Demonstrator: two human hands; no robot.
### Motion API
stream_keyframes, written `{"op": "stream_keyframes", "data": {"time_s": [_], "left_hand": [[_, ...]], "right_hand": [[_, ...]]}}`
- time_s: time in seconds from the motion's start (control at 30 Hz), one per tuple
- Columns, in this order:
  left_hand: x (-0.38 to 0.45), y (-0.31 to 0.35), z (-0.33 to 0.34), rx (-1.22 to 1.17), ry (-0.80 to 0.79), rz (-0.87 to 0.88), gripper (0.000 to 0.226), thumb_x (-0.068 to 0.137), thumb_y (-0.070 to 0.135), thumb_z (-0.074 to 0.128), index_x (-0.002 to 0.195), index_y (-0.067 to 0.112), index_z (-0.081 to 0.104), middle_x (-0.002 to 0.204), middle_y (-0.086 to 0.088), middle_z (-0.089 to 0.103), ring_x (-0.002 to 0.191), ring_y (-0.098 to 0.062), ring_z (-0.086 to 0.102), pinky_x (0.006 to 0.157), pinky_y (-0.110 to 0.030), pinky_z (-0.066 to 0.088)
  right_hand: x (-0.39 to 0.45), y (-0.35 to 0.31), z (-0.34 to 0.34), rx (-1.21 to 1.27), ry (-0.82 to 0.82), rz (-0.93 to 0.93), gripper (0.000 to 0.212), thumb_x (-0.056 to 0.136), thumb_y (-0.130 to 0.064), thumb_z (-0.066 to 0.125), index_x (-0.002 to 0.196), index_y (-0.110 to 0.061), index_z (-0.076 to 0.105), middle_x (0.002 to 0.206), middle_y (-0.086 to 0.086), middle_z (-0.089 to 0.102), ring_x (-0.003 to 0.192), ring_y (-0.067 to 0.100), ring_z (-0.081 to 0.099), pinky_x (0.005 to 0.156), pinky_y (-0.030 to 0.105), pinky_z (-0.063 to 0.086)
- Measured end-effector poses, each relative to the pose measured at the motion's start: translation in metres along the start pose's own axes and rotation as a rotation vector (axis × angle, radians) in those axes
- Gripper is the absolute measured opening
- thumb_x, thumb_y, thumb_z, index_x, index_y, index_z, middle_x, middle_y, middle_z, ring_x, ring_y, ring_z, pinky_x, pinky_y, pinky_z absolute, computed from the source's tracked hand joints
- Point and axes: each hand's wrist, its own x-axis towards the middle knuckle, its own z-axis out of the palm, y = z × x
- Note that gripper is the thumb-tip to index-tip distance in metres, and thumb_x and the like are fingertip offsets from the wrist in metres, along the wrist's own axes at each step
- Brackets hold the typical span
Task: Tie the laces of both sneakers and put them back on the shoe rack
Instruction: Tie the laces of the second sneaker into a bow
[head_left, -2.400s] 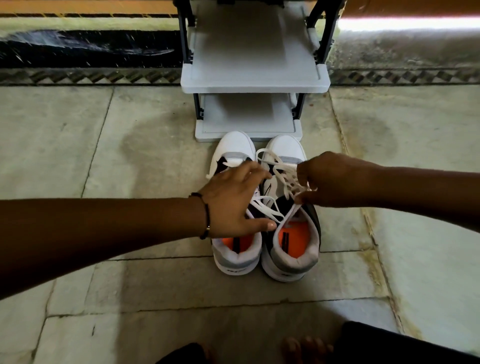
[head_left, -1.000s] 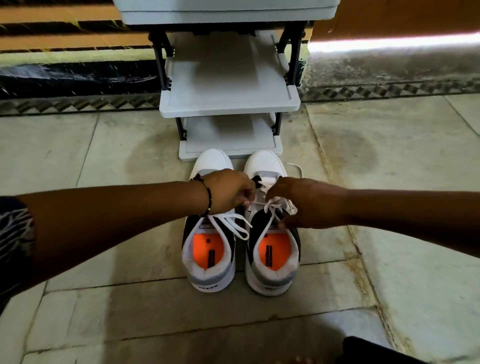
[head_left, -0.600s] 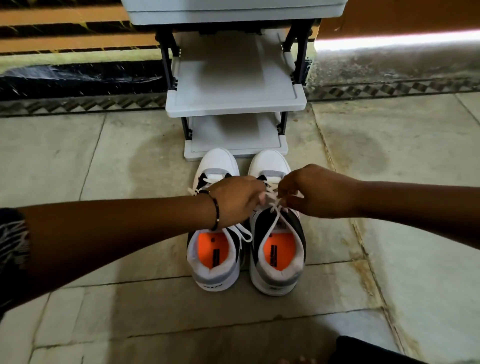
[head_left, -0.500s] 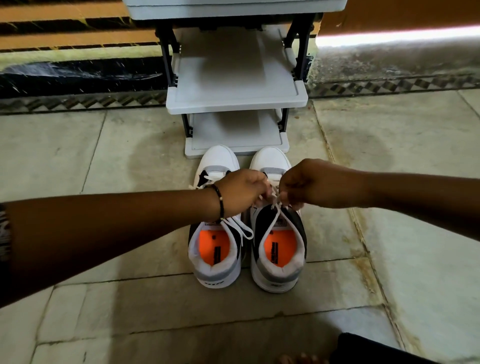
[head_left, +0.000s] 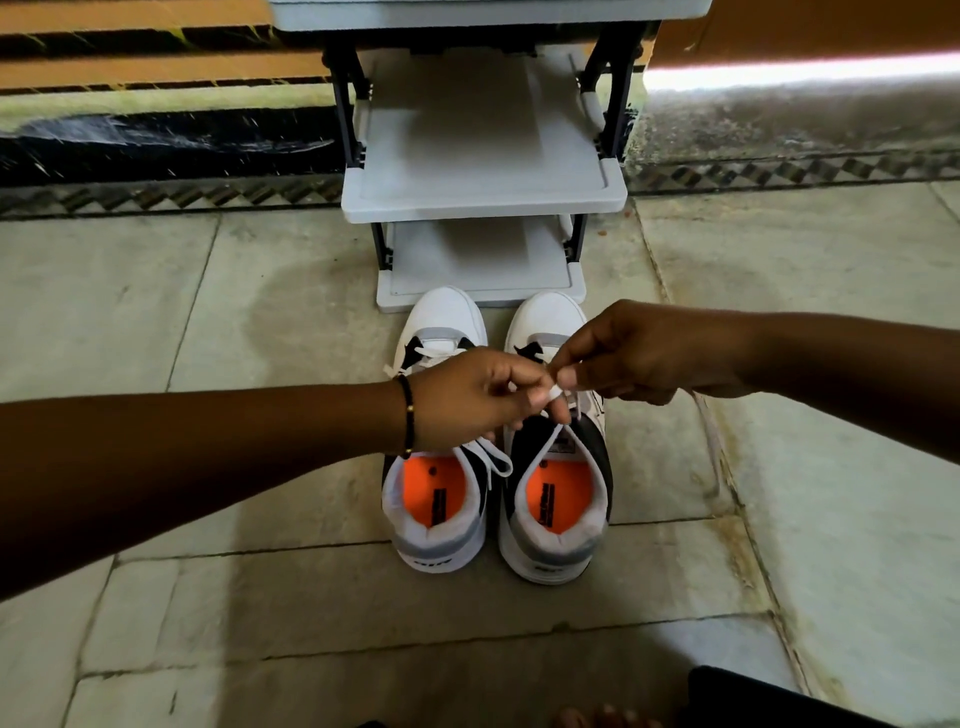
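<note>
Two white, grey and black sneakers with orange insoles stand side by side on the stone floor, toes toward the rack: the left sneaker (head_left: 435, 499) and the right sneaker (head_left: 556, 499). My left hand (head_left: 478, 397) and my right hand (head_left: 631, 353) meet above the right sneaker's tongue. Both pinch its white lace (head_left: 555, 395), which is wrapped around a left fingertip. One strand of the right lace (head_left: 714, 447) trails onto the floor to the right. A lace end of the left sneaker (head_left: 493, 460) hangs loose over its collar.
The grey shoe rack (head_left: 483, 195) stands just beyond the toes, its two lower shelves bare. A patterned floor border and wall run behind it. My toes and dark clothing (head_left: 753, 699) show at the bottom edge.
Both hands rose slightly and drew together over the right sneaker, the lace now looped around a left fingertip. The camera view shifted a little; the sneakers stayed in place.
</note>
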Motion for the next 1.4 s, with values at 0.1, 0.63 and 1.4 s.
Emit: {"op": "stream_keyframes", "data": {"time_s": [0.1,0.63,1.4], "left_hand": [[-0.003,-0.004,0.004,0.128,0.039,0.096,0.022,0.087,0.011,0.054,0.1,0.018,0.069,0.081,0.014,0.057,0.082,0.002,0.055,0.08,-0.009,0.039],[0.017,-0.005,0.01,-0.049,0.181,-0.074,0.013,0.092,0.01,0.044,0.099,0.011,0.055,0.069,0.002,0.062,0.053,0.004,0.059,0.05,-0.006,0.042],[0.027,0.01,-0.04,-0.135,0.229,0.02,0.017,0.089,0.021,0.047,0.074,0.019,0.056,0.069,0.007,0.063,0.073,-0.006,0.059,0.062,-0.015,0.042]], "right_hand": [[0.001,0.001,0.002,-0.05,-0.021,0.017,0.023,0.085,-0.021,0.062,0.087,0.001,0.067,0.044,-0.005,0.033,0.042,0.011,0.02,0.039,0.021,0.015],[-0.007,0.015,0.022,-1.043,0.469,-0.411,0.018,0.089,-0.033,0.05,0.098,-0.018,0.053,0.075,0.005,0.063,0.062,0.028,0.054,0.052,0.028,0.032],[-0.011,0.029,0.014,-1.041,0.549,-0.4,0.018,0.091,-0.029,0.044,0.092,-0.012,0.052,0.071,0.007,0.064,0.058,0.031,0.059,0.048,0.029,0.04]]}}
